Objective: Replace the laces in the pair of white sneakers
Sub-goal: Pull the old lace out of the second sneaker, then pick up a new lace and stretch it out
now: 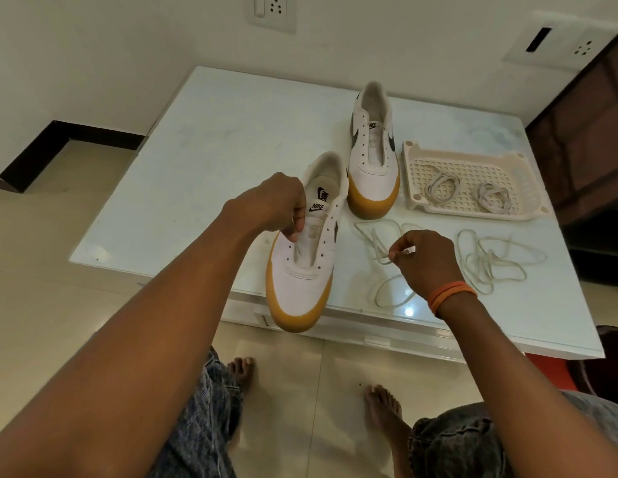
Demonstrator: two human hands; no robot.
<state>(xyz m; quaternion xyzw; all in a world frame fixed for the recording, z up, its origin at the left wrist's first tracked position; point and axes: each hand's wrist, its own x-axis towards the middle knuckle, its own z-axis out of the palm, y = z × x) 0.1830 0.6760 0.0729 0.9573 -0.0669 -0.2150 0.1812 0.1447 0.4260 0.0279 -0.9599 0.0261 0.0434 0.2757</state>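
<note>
Bare feet (383, 405) and denim-clad knees are showing at the bottom, on the tiled floor; left hand (280, 205) is gripping the tongue side of the near white sneaker (300, 270), fingers curled on it, toe hanging over the table (204, 139) edge; right hand (428, 260), orange bands (450, 294) on the wrist, is pinching a loose white lace (378, 243) lying on the table beside that sneaker; second loose lace (490, 260) is lying further right; far white sneaker (373, 150) is sitting unlaced just beside a cream plastic tray (514, 160) holding two coiled laces (442, 188).
</note>
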